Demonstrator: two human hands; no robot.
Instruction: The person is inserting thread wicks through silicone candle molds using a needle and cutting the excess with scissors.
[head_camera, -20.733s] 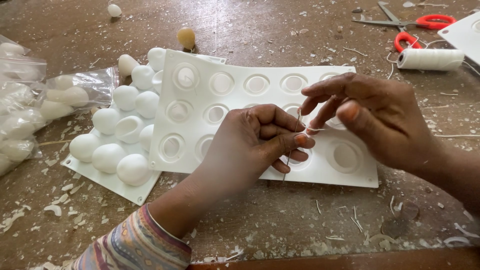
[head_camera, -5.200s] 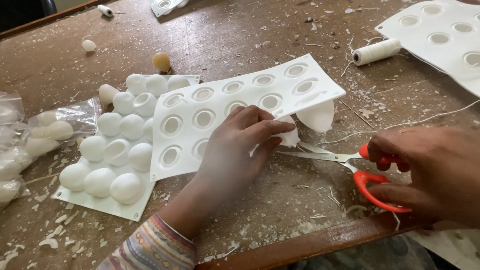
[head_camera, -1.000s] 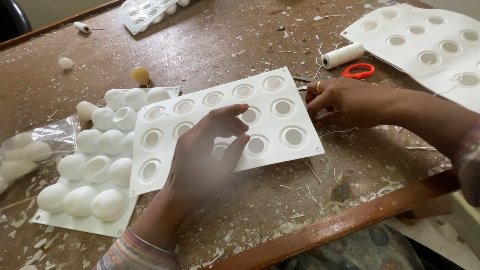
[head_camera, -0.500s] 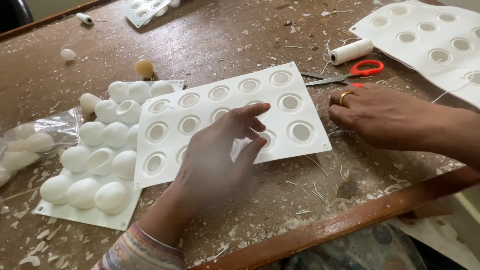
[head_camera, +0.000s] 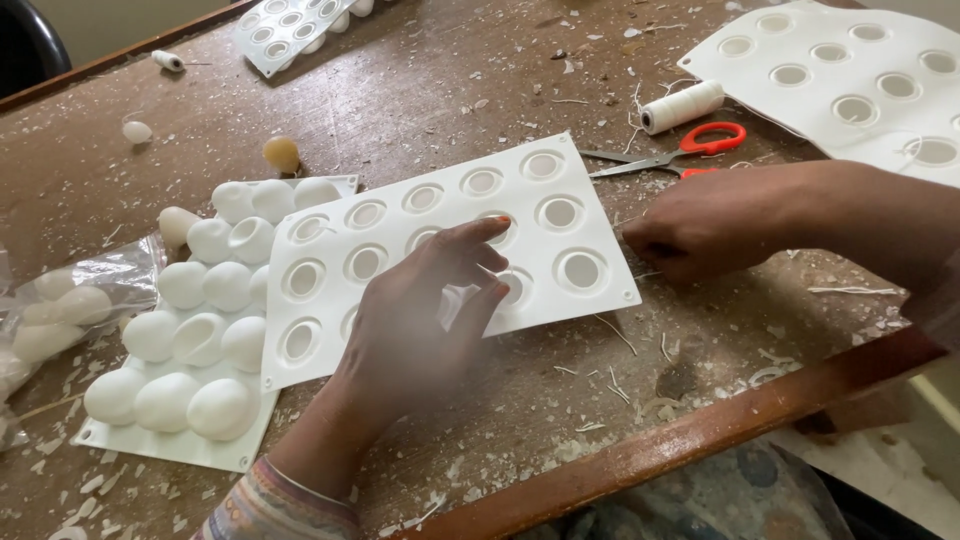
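Observation:
A white silicone mould sheet (head_camera: 560, 170) with round holes lies flat on the worn wooden table. My left hand (head_camera: 415, 320) rests on its middle, fingers spread, index fingertip by a hole, holding nothing. My right hand (head_camera: 700, 225) is just off the mould's right edge, fingers curled down against the tabletop; whether it pinches a strand of string there is hidden. Red-handled scissors (head_camera: 690, 145) lie just behind it beside a spool of white string (head_camera: 683, 106).
A second mould (head_camera: 190, 340) turned bumps-up lies partly under the first at left. Plastic bags of white egg shapes (head_camera: 60, 310) sit at far left. Another mould sheet (head_camera: 850, 80) is at the back right, one more (head_camera: 290, 25) at the back. The table edge (head_camera: 700, 430) runs close in front.
My right hand has drawn a little closer to the mould's right edge and curled down onto the table. My left hand stays on the mould, barely shifted.

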